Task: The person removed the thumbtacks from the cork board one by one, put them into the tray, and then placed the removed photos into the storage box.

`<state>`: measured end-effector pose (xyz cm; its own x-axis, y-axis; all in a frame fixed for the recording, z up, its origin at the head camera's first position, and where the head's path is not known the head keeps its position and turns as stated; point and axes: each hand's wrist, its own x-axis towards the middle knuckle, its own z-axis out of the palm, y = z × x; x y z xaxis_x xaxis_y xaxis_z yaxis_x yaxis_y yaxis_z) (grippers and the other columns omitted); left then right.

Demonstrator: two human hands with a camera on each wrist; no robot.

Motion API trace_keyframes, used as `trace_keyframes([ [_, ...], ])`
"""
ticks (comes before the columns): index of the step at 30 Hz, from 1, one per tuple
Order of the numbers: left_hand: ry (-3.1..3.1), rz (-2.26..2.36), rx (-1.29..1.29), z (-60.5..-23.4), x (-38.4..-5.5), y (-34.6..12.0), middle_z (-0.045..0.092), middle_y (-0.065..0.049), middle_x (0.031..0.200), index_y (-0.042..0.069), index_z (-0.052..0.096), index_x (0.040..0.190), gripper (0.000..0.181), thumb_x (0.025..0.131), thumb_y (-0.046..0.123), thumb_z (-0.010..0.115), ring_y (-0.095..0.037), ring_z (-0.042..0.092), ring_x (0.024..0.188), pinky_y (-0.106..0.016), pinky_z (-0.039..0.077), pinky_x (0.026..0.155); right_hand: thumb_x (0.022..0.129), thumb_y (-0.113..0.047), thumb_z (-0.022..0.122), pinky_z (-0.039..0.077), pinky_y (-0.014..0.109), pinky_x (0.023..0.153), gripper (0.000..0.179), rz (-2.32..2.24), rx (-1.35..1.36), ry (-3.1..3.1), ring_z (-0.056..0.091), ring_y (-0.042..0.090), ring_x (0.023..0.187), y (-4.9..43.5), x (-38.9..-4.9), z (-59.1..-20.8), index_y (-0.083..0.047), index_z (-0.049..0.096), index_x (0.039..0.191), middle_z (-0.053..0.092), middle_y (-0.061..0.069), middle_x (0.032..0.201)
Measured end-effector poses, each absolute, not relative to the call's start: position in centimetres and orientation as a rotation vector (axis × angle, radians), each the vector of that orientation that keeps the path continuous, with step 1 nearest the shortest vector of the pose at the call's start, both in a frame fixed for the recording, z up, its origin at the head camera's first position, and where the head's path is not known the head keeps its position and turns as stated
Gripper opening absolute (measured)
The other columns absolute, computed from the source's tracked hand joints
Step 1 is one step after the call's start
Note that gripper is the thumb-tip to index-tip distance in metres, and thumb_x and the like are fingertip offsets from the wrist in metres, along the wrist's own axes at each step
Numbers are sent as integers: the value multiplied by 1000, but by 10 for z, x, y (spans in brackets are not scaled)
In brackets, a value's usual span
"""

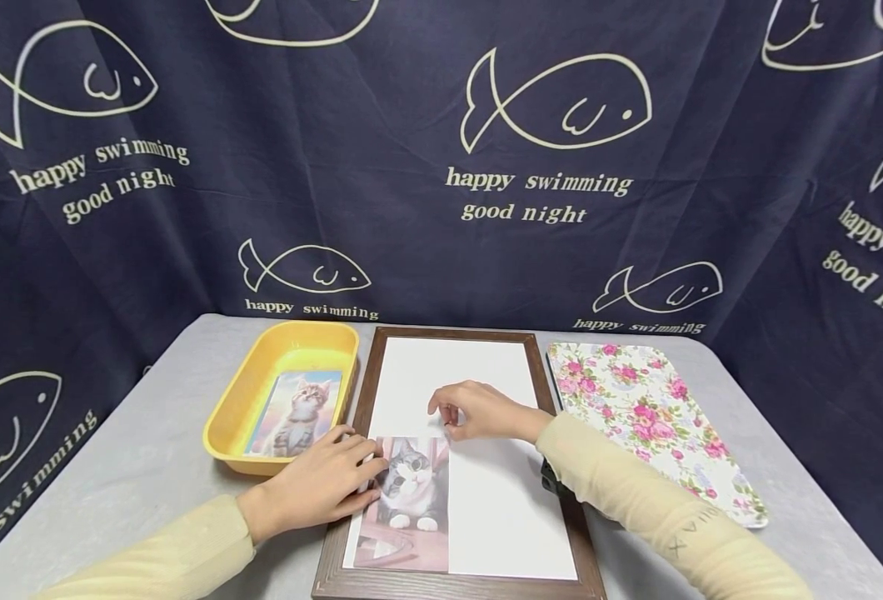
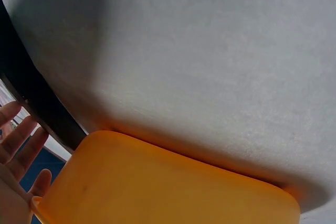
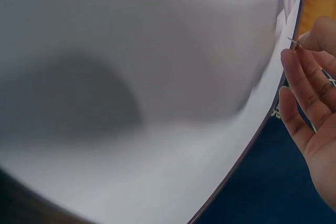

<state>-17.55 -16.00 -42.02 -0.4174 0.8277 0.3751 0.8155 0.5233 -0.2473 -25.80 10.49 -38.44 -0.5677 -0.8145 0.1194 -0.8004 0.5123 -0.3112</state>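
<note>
A brown wooden frame [image 1: 362, 392] with a white board [image 1: 512, 517] inside lies flat in the middle. On the board's lower left lies a photo of a grey-and-white cat [image 1: 411, 508]. My left hand [image 1: 321, 479] rests across the frame's left side, its fingertips on the photo's left edge. Over the photo's top right corner is my right hand [image 1: 482, 412], with thumb and forefinger pinching a thumbtack [image 3: 292, 41]. The tack's thin metal point sticks out between the fingertips in the right wrist view; its head is mostly hidden.
Left of the frame stands a yellow tray [image 1: 235, 408] holding a kitten photo [image 1: 299, 412]. To the right, partly under the right sleeve, lies a floral board [image 1: 636, 392]. A dark blue fish-print curtain [image 1: 411, 183] hangs behind the grey table [image 1: 164, 467].
</note>
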Motion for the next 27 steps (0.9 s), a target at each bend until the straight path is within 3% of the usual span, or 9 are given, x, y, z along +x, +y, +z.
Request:
trace_keyframes([
  [27,-2325,39,-1351,-419,-175,-160,60,2,97,16,62,104,29,83,36,63,-16,57,89,-38,40,87,69,-2,61,41,22,65,31,-715,-1213,2781,55,7,69,167,-272,-387,-8,63,100,61,-4,73],
])
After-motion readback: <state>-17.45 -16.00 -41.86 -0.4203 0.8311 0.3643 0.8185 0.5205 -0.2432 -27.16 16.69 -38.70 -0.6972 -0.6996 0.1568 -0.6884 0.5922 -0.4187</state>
